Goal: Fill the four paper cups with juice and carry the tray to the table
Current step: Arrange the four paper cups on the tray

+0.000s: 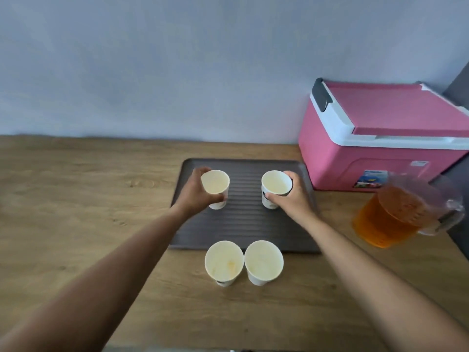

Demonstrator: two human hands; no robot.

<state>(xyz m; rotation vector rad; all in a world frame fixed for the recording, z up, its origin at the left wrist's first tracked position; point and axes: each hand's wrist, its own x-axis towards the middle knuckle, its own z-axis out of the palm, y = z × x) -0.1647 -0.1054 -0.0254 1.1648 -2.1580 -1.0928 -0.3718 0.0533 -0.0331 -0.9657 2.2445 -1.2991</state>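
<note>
Head view. Left hand grips the far-left cup, its fingers curled round the wall just under the rim. Right hand grips the far-right cup the same way, fingers clamped on it. Both cups are upright over the far half of the ribbed dark tray; we cannot tell whether their bases touch it.

Near-left cup and near-right cup stand side by side on the tabletop, rims touching, just in front of the tray's near edge. We note a faint orange mark inside the near-left cup.

A clear pitcher of orange juice stands to the right of the tray. A pink cooler, lid closed, sits behind it against the wall.
</note>
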